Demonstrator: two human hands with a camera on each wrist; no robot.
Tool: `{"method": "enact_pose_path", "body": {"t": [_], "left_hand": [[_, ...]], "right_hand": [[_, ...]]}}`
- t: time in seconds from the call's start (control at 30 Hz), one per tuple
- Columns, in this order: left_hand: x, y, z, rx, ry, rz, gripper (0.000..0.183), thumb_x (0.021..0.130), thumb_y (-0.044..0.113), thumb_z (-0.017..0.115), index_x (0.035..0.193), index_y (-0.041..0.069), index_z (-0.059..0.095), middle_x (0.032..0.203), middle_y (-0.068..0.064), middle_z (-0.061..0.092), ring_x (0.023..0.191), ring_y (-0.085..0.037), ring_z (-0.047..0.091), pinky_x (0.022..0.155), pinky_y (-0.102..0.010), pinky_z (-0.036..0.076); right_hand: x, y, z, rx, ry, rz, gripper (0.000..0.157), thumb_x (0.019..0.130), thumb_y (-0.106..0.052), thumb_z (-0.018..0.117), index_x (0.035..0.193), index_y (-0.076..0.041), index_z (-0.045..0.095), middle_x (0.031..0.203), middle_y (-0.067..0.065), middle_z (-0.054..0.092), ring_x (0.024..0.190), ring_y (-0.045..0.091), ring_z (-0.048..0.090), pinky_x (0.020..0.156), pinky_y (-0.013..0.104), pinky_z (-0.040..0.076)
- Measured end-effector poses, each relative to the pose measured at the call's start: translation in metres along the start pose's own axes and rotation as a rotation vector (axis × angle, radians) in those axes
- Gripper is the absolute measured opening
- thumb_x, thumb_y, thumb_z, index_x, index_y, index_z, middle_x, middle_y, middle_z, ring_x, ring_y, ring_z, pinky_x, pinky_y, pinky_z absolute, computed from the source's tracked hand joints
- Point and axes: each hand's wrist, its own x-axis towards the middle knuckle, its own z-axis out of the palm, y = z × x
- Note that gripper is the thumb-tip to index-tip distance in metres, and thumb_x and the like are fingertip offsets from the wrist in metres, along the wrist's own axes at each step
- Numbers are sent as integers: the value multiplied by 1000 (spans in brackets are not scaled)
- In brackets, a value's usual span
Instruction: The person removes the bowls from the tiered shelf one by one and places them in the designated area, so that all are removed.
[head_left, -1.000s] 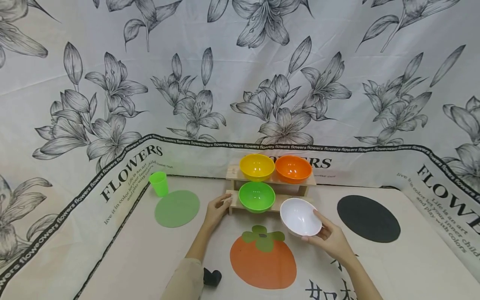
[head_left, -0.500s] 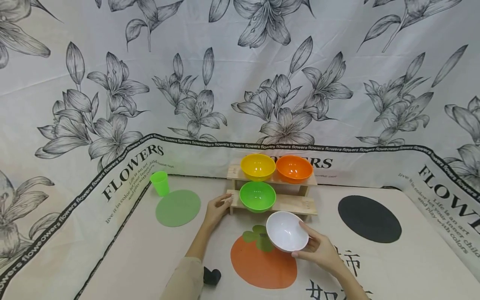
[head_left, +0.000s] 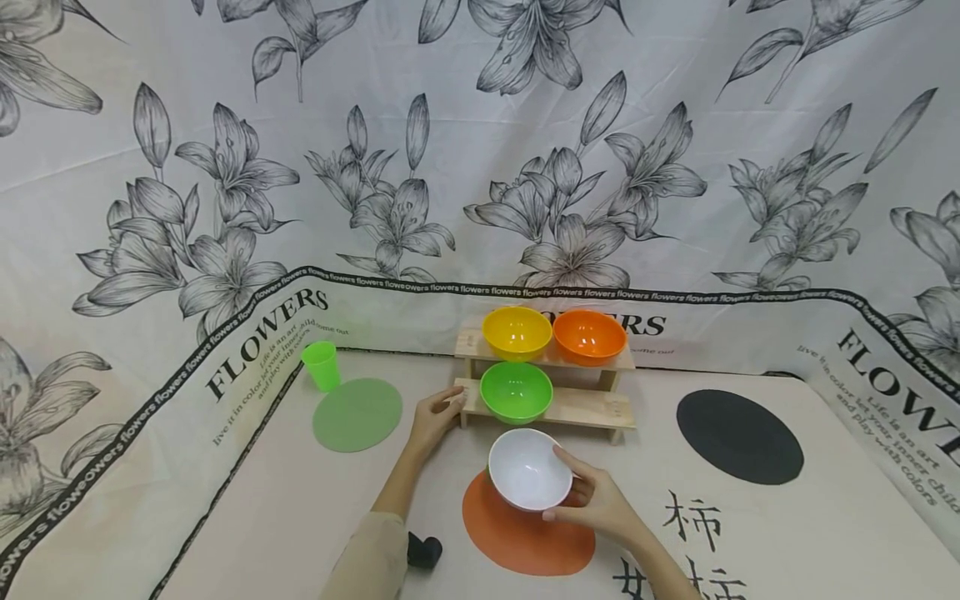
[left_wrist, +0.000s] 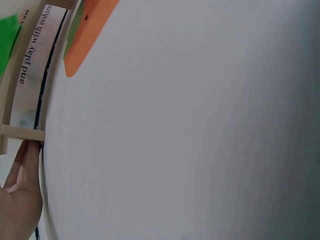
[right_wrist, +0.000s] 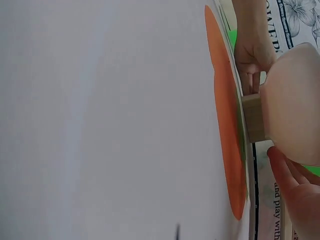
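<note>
A white bowl (head_left: pixel 530 470) is in my right hand (head_left: pixel 596 504), tilted slightly over the orange persimmon print; thumb and fingers grip its right side. In the right wrist view the bowl's pale outer wall (right_wrist: pixel 295 105) stands above my right hand (right_wrist: pixel 300 195). My left hand (head_left: pixel 435 421) holds the left end of the two-step wooden stand (head_left: pixel 588 408); in the left wrist view its fingers (left_wrist: pixel 31 162) meet the stand's leg. On the lower step sits a green bowl (head_left: pixel 516 392). A yellow bowl (head_left: pixel 517 332) and an orange bowl (head_left: pixel 589 337) stand side by side on the upper step.
A bright green cup (head_left: pixel 321 366) stands at the back left, beside a flat green round mat (head_left: pixel 357 415). To the right lies a dark oval mat (head_left: pixel 739 437). A small black object (head_left: pixel 424 552) is near my left sleeve. Flower-printed cloth (head_left: pixel 405 208) hangs behind.
My right hand has carried the white bowl left and nearer to me, from beside the lower step's right end to over the persimmon print. My left hand has stayed at the stand.
</note>
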Motion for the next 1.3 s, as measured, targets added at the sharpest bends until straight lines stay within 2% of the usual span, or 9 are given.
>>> {"method": "enact_pose_path", "body": {"t": [0.17,0.33,0.47,0.6,0.8,1.1,1.3], "left_hand": [[3,-3,0,-12,7,8,36,90,4,60,121,-13,55,121,-31,57,94,-20,63,87,-39,56],[12,-21,-2,-12,15,18,36,90,6,62,121,-11,56,120,-30,57,94,-21,63,84,-36,58],[17,-30,-2,14,30,21,37,89,10,64,121,-7,59,122,-26,58,96,-22,63,82,-32,58],[16,-32,-2,33,43,23,36,89,12,65,120,-5,60,123,-23,59,97,-23,64,82,-30,58],[16,-32,-3,29,51,20,35,88,11,66,120,-3,61,123,-21,59,96,-23,64,81,-29,58],[16,-35,-4,31,39,43,36,89,13,65,120,-5,60,125,-21,58,96,-22,64,81,-30,58],[17,-36,-3,-2,36,48,36,89,11,64,120,-6,60,125,-22,58,95,-20,64,81,-31,58]], "right_hand": [[9,3,12,14,-38,-32,88,74,-3,78,140,16,23,142,40,24,115,50,48,90,32,54],[17,6,21,35,-66,-83,86,76,-3,77,140,18,22,140,42,25,113,46,52,89,34,55],[23,10,29,45,-98,-136,84,77,-1,75,138,20,21,136,44,28,112,48,51,88,38,55],[26,13,36,63,-127,-113,85,78,-2,75,139,20,19,138,44,25,113,51,49,88,39,55],[28,12,44,62,-128,-53,87,77,-5,77,140,18,21,142,41,22,115,51,48,89,36,55],[31,12,51,120,-167,-49,86,79,-2,74,140,19,17,142,42,19,116,53,45,90,40,54],[31,12,52,117,-192,-43,85,82,-5,72,140,19,15,141,44,19,115,55,45,89,35,55]]}}
